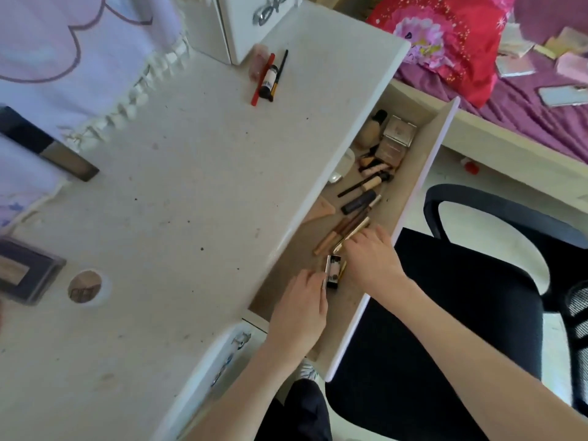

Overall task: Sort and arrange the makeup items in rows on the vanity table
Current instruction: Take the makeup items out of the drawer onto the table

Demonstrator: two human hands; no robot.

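Note:
Both hands reach into the open drawer (423,173) of the white vanity table (178,192). My left hand (299,310) has its fingers curled over a thin silver stick beside a small black tube (333,271). My right hand (370,261) lies over the near ends of gold and brown pencils (345,232); whether it grips one is hidden. Farther along the drawer lie a dark tube (359,202), concealer sticks (374,183), a foundation bottle (370,130) and compacts (397,135). On the tabletop a red pencil, a black tube (268,81) and a thin liner lie side by side.
A black office chair (461,313) stands right beside the drawer front. A dark palette (22,275) and a round cable hole (85,286) are at the table's left. A white box (254,20) sits at the far end, and a bed with a red pillow (445,36) lies beyond.

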